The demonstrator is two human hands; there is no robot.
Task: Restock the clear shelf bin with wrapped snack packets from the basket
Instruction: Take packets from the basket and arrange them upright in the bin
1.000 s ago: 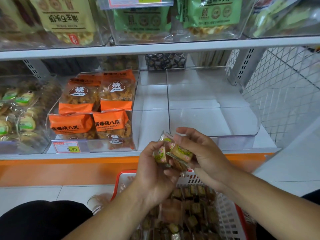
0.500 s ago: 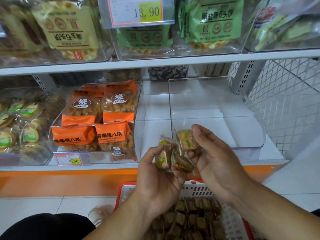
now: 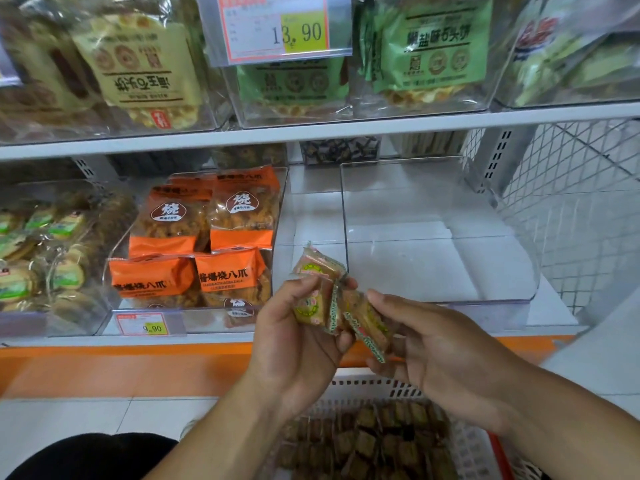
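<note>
Wrapped snack packets, small, clear film with green-yellow labels [image 3: 313,299]: a few held in front of the shelf edge, above the basket. Left hand [image 3: 294,344] grips two or three; right hand [image 3: 440,351] pinches one [image 3: 367,323] beside them. Clear acrylic shelf bin [image 3: 436,237], right of centre: nothing visible inside. White-and-red plastic basket [image 3: 464,441], below: many brown wrapped packets. Adjacent clear bin [image 3: 277,188], left: orange snack bags [image 3: 221,271], stacked. Upper-shelf bins: green [image 3: 429,50] and yellow [image 3: 138,71] biscuit bags.

Single head-worn wide-angle view, close, forward and down over both hands [image 3: 363,344] toward the shelf [image 3: 311,131].
</note>
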